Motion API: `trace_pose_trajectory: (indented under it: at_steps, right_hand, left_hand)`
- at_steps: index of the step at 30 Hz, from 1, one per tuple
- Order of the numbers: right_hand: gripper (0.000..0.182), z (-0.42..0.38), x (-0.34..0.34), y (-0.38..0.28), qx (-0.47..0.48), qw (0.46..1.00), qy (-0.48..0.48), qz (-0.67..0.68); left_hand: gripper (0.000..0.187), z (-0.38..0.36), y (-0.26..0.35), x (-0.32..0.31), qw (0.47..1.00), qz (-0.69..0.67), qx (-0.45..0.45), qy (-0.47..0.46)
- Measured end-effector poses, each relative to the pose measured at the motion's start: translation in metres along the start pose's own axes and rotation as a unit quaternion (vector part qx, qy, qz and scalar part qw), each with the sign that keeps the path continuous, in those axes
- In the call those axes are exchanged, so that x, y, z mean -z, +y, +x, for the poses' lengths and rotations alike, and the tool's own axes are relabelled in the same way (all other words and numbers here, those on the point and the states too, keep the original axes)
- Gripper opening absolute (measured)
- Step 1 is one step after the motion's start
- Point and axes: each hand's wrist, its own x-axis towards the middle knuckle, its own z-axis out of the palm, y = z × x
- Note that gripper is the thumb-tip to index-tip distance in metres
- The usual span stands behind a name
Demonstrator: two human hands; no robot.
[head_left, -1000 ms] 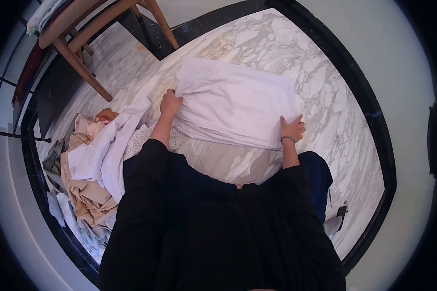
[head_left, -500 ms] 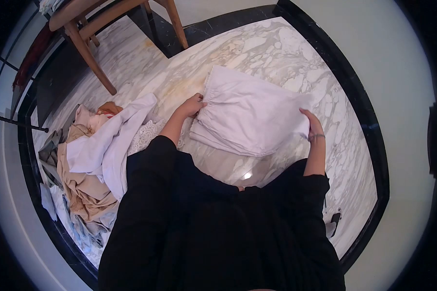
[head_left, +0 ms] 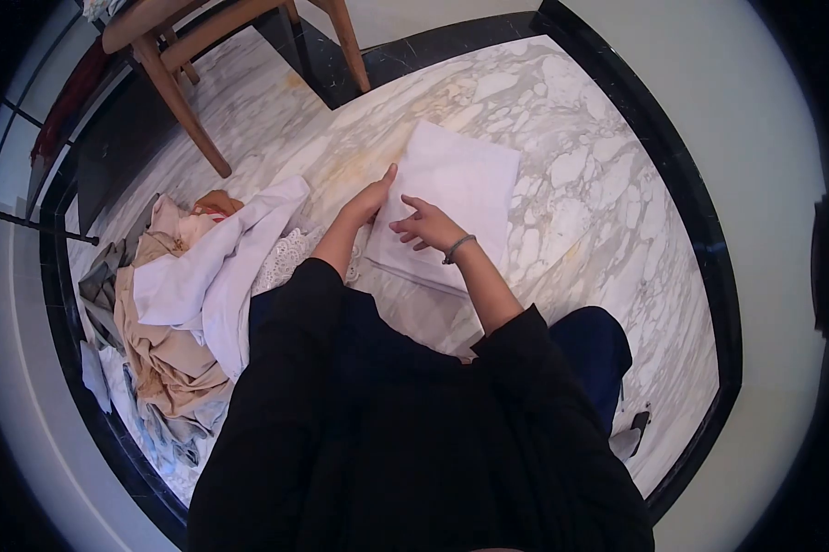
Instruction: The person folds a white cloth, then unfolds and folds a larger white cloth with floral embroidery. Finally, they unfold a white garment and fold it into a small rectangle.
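Both palms open, flat. Right hand [head_left: 425,225] pressing on folded white cloth [head_left: 460,198] at frame center, left hand [head_left: 373,198] touching its left edge. Cloth lying on marble floor [head_left: 598,202]. Clothes pile [head_left: 184,304] at left, wooden chair [head_left: 203,55] upper left.

Both hands [head_left: 373,201] [head_left: 425,224] flat on folded white cloth [head_left: 465,189], marble floor [head_left: 598,212].

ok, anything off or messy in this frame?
Nothing damaged or spilled. Folded white cloth lies flat and square on the marble floor under both hands. Only mess: the loose clothes pile heaped by the left arm.
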Motion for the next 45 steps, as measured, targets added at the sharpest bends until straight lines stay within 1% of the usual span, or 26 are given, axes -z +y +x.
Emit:
trace_pose_trajectory:
  at_steps: [1, 2, 3, 4, 6, 7, 9, 10, 12, 13, 16, 19, 22, 25, 28, 31, 32, 33, 34, 35, 37, 38, 40, 41, 44, 45]
  right_hand:
    - [0.076, 0.006, 0.001, 0.013, 0.035, 0.998, 0.027, -0.052]
    - [0.073, 0.005, 0.002, 0.014, 0.068, 0.991, 0.054, -0.104]
    - [0.065, 0.000, 0.006, 0.017, 0.095, 0.984, 0.103, -0.112]
    - [0.064, -0.003, 0.007, 0.018, 0.098, 0.963, 0.181, -0.174]
    - [0.063, -0.010, 0.010, 0.020, 0.101, 0.892, 0.329, -0.293]
    - [0.062, -0.012, 0.011, 0.023, 0.096, 0.857, 0.368, -0.348]
    - [0.061, -0.010, 0.010, 0.046, 0.087, 0.773, 0.439, -0.450]
    - [0.061, -0.006, 0.010, 0.069, 0.095, 0.781, 0.413, -0.459]
    - [0.062, 0.002, 0.013, 0.119, 0.111, 0.794, 0.360, -0.477]
    - [0.062, 0.001, 0.013, 0.118, 0.100, 0.802, 0.347, -0.476]
    - [0.062, 0.003, 0.015, 0.113, 0.059, 0.834, 0.324, -0.443]
    - [0.062, -0.002, 0.015, 0.099, 0.035, 0.809, 0.404, -0.425]
    - [0.063, -0.003, 0.015, 0.124, 0.039, 0.769, 0.416, -0.484]
    - [0.063, -0.002, 0.020, 0.125, 0.036, 0.787, 0.395, -0.473]
    - [0.059, -0.007, 0.026, 0.118, 0.032, 0.794, 0.380, -0.473]
    - [0.053, -0.017, 0.056, 0.104, 0.031, 0.862, 0.312, -0.397]
    - [0.048, -0.014, 0.071, 0.117, 0.051, 0.902, 0.331, -0.274]
    - [0.043, -0.007, 0.089, 0.143, 0.069, 0.925, 0.344, -0.146]
    - [0.037, -0.005, 0.097, 0.158, 0.086, 0.932, 0.352, -0.015]
    - [0.035, -0.013, 0.097, 0.157, 0.058, 0.913, 0.404, -0.012]
    - [0.029, -0.037, 0.093, 0.151, 0.003, 0.865, 0.502, -0.006]
    - [0.029, -0.044, 0.092, 0.147, -0.030, 0.883, 0.468, 0.037]
    - [0.028, -0.054, 0.091, 0.144, -0.094, 0.906, 0.394, 0.124]
    - [0.025, -0.054, 0.100, 0.144, -0.137, 0.924, 0.307, 0.182]
    - [0.030, -0.049, 0.108, 0.141, -0.182, 0.928, 0.247, 0.213]
    - [0.033, -0.048, 0.111, 0.135, -0.162, 0.923, 0.237, 0.255]
  left_hand:
    - [0.098, 0.000, 0.001, 0.000, 1.000, -0.014, -0.001, -0.012]
    - [0.095, -0.005, 0.003, -0.001, 1.000, 0.011, -0.020, -0.003]
    - [0.092, -0.010, 0.006, -0.002, 0.999, 0.036, -0.041, 0.004]
    - [0.089, -0.015, 0.010, -0.004, 0.996, 0.060, -0.062, 0.011]
    - [0.082, 0.000, 0.000, -0.005, 0.985, 0.122, -0.122, 0.017]
    - [0.079, 0.009, -0.006, -0.004, 0.977, 0.151, -0.151, 0.021]
    - [0.071, 0.000, 0.001, -0.006, 0.979, 0.155, -0.127, 0.029]
    - [0.067, -0.006, 0.004, -0.007, 0.980, 0.157, -0.115, 0.033]
    - [0.065, -0.005, -0.002, -0.010, 0.983, 0.138, -0.124, -0.005]
    - [0.065, -0.002, -0.006, -0.009, 0.983, 0.128, -0.129, -0.024]
    - [0.062, 0.019, -0.019, -0.012, 0.988, 0.095, -0.117, -0.027]
    - [0.060, 0.019, -0.020, -0.011, 0.986, 0.079, -0.137, -0.046]
    - [0.053, 0.019, -0.016, -0.010, 0.986, 0.120, -0.106, -0.056]
    - [0.053, 0.028, -0.022, -0.012, 0.988, 0.101, -0.092, -0.071]
    - [0.059, -0.002, -0.003, -0.009, 0.982, 0.026, -0.094, -0.163]
    - [0.045, -0.018, 0.010, -0.002, 0.979, 0.100, 0.004, -0.175]
    - [0.039, -0.018, 0.007, 0.001, 0.970, 0.109, 0.042, -0.212]
    - [0.033, -0.015, 0.003, 0.004, 0.958, 0.118, 0.080, -0.250]
    - [0.028, -0.014, 0.002, 0.004, 0.942, 0.127, 0.118, -0.287]
    - [0.028, -0.032, 0.008, -0.001, 0.950, 0.107, 0.130, -0.264]
    - [0.031, -0.027, 0.011, 0.001, 0.952, 0.085, 0.167, -0.242]
    - [0.033, -0.022, 0.011, 0.002, 0.952, 0.075, 0.186, -0.231]
    - [0.033, 0.001, -0.004, 0.007, 0.958, 0.075, 0.172, -0.216]
    - [0.033, 0.000, -0.003, 0.007, 0.961, 0.074, 0.164, -0.208]
    - [0.036, -0.012, 0.000, 0.005, 0.960, -0.066, 0.138, -0.235]
    - [0.039, -0.023, 0.006, 0.004, 0.961, -0.111, 0.095, -0.236]
